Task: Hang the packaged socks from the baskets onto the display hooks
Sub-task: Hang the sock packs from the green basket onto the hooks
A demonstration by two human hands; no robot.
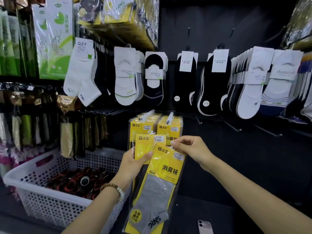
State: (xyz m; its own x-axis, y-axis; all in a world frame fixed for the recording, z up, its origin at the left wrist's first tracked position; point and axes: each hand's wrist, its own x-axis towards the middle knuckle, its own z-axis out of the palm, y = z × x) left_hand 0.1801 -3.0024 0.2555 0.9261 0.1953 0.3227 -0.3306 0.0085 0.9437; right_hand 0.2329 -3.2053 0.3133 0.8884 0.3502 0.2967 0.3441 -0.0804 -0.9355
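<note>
- A smooth, pale phone [205, 227] lies at 6 o'clock, at the bottom edge.
- In the middle, a shiny yellow plastic pack with a soft grey sock [158, 188] is tilted. The right hand [189, 147] pinches its top with bent fingers.
- The left hand [135, 162] grips a second yellow pack [143, 146] just behind it, thumb on the front.
- At 8 o'clock, a white plastic basket full of little holes [50, 206] holds red-and-black rolled things [76, 181].
- Above the hands, more yellow packs [168, 129] hang on white hooks [169, 118].
- At 12 o'clock, white and black socks [153, 78] hang in a row.
</note>
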